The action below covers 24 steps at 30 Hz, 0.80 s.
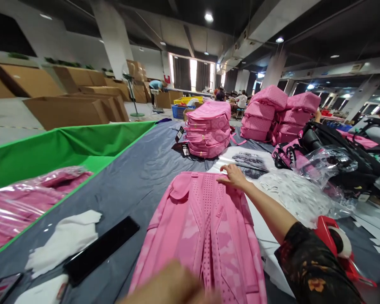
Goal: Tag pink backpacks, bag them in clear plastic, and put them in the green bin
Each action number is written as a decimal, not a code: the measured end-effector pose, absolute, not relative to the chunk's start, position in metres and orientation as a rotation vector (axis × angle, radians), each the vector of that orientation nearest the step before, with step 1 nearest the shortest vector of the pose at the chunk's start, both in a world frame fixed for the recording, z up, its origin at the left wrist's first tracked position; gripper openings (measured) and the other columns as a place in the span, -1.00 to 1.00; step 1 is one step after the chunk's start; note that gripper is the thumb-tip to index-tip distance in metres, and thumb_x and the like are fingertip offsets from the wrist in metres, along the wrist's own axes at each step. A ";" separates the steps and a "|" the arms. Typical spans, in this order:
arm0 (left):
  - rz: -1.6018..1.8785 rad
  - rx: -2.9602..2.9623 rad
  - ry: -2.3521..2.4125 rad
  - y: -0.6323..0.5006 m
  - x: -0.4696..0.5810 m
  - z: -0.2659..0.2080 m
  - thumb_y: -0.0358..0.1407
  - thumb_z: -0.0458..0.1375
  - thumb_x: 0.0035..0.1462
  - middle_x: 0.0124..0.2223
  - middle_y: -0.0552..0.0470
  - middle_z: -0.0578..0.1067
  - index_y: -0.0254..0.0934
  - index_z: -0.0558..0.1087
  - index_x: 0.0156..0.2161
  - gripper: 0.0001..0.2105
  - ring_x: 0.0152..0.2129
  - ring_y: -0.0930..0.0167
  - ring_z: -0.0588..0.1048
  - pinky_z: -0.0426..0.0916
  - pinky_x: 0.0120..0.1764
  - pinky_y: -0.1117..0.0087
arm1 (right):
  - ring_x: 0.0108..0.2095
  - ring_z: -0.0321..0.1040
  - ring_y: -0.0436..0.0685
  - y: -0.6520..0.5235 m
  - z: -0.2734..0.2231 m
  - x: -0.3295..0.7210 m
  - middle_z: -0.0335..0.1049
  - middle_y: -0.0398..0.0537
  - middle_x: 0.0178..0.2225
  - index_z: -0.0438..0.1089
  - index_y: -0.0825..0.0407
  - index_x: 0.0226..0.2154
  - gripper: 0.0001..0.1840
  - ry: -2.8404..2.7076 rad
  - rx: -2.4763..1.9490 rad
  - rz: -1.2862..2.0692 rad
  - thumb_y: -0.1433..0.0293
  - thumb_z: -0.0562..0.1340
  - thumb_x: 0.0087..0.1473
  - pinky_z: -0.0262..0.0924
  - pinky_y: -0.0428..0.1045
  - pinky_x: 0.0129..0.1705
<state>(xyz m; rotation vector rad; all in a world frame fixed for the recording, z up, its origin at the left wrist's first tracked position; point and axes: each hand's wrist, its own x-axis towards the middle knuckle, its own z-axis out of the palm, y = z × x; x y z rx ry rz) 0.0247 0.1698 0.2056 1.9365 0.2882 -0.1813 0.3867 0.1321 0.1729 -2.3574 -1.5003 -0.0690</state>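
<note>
Big workshop bkgd w/ cartons (69, 109) at L, beyond the table's left edge, & a few co-workers (241, 100) far off. Grey-covered table (145, 162) fills the middle; a green bin (79, 145) runs along its left edge, w/ pink goods in clear plastic (41, 196) inside.

Pink backpack (180, 223) lies flat, strap side up, top end pointing to the table's far edge, bottom end cut off by the view nr the near edge. Right hand (232, 176) is at the pack's top edge, R of center: fingers loosely curled, gap betw thumb & index, nothing seen pinched. Left hand (174, 285) is a blur over the pack's lower part; can't tell if its fingers are wide, narrow or holding anything.

Progress, my read: partway. Plastic-covered goods in the bin look done; the pack at hand has no plastic visible on it, so prob. unfinished. Same goes for 3 stacks: 1 w/ tags (208, 131) nr the far edge, 2 more (280, 112) to its R.

Also: loose clear plastic (293, 196) & red tape dispenser (327, 236) twd the right edge; black phone-like slab (101, 249) & white scrap (66, 240) twd the near-left corner.
</note>
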 end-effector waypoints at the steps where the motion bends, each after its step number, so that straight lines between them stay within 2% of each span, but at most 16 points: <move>1: -0.129 1.992 0.317 0.193 0.041 0.211 0.19 0.01 0.21 -0.39 -0.02 0.52 -0.17 0.53 -0.21 -0.52 -0.38 0.24 0.52 0.44 -0.31 0.23 | 0.09 0.31 0.29 0.133 0.167 0.385 0.38 0.15 0.09 0.33 -0.02 0.10 -0.45 -1.517 -2.356 -0.092 0.04 0.28 0.18 0.16 0.12 0.07; 2: 0.054 2.205 0.395 0.219 0.061 0.213 0.18 -0.01 0.20 -0.36 -0.03 0.54 -0.16 0.52 -0.18 -0.52 -0.36 0.21 0.52 0.44 -0.28 0.20 | 0.17 0.26 0.29 0.134 0.161 0.382 0.34 0.18 0.16 0.28 0.01 0.18 -0.42 -1.535 -2.354 -0.096 0.06 0.25 0.22 0.12 0.15 0.15; 4: 0.525 2.534 0.588 0.269 0.109 0.209 0.17 0.05 0.13 -0.08 -0.15 0.56 -0.19 0.44 0.03 -0.45 -0.10 0.06 0.51 0.41 -0.06 0.03 | 0.27 0.17 0.26 0.137 0.146 0.375 0.28 0.18 0.24 0.22 0.03 0.25 -0.40 -1.570 -2.328 -0.066 0.08 0.19 0.28 0.01 0.18 0.28; 6: 0.583 2.597 0.709 0.306 0.153 0.193 0.12 0.06 0.13 0.11 -0.29 0.48 -0.30 0.36 0.10 -0.40 0.13 -0.04 0.39 0.33 0.07 -0.04 | 0.32 0.10 0.23 0.139 0.132 0.367 0.24 0.13 0.28 0.21 0.00 0.26 -0.41 -1.588 -2.271 -0.076 0.08 0.17 0.29 -0.10 0.20 0.35; 8: 0.501 2.602 0.728 0.323 0.183 0.170 0.08 0.04 0.16 0.17 -0.36 0.43 -0.38 0.33 0.10 -0.41 0.16 -0.06 0.37 0.31 0.11 -0.04 | 0.29 0.15 0.21 0.139 0.122 0.363 0.28 0.12 0.26 0.24 0.01 0.23 -0.44 -1.551 -2.180 -0.112 0.09 0.16 0.29 -0.08 0.18 0.35; 10: 0.496 2.610 0.688 0.323 0.195 0.150 0.05 0.04 0.18 0.19 -0.31 0.42 -0.35 0.34 0.06 -0.47 0.14 0.01 0.39 0.28 0.16 0.00 | 0.18 0.27 0.19 0.136 0.117 0.361 0.37 0.12 0.17 0.29 0.05 0.17 -0.51 -1.475 -2.075 -0.128 0.15 0.12 0.31 0.04 0.14 0.28; 13: 0.693 2.624 0.547 0.311 0.186 0.131 -0.02 0.09 0.16 0.17 -0.19 0.43 -0.26 0.34 0.00 -0.58 0.11 0.14 0.40 0.25 0.20 0.10 | 0.06 0.35 0.18 0.130 0.114 0.357 0.44 0.10 0.05 0.35 0.06 0.07 -0.61 -1.399 -1.929 -0.150 0.24 0.13 0.26 0.16 0.10 0.18; 16: 0.873 2.627 0.400 0.299 0.166 0.124 -0.15 0.09 0.14 0.11 -0.21 0.45 -0.28 0.34 -0.01 -0.65 0.05 0.17 0.43 0.29 0.17 0.12 | 0.02 0.37 0.20 0.123 0.110 0.341 0.46 0.09 0.01 0.36 0.05 0.02 -0.61 -1.378 -1.820 -0.203 0.27 0.19 0.16 0.19 0.10 0.14; 19: 0.910 2.690 0.366 0.288 0.144 0.117 -0.25 0.08 0.15 0.07 -0.24 0.46 -0.33 0.34 0.01 -0.67 0.03 0.16 0.43 0.31 0.15 0.10 | -0.04 0.37 0.22 0.114 0.106 0.318 0.47 0.10 -0.05 0.38 0.08 -0.03 -0.62 -1.360 -1.797 -0.281 0.28 0.22 0.11 0.19 0.10 0.09; 24: 0.888 2.788 0.426 0.263 0.113 0.092 -0.33 0.11 0.13 0.07 -0.26 0.45 -0.33 0.36 0.05 -0.64 0.07 0.10 0.39 0.27 0.19 0.02 | -0.09 0.35 0.25 0.088 0.106 0.293 0.48 0.06 -0.15 0.42 0.02 -0.08 -0.74 -1.563 -1.931 -0.234 0.28 0.20 0.20 0.16 0.13 0.04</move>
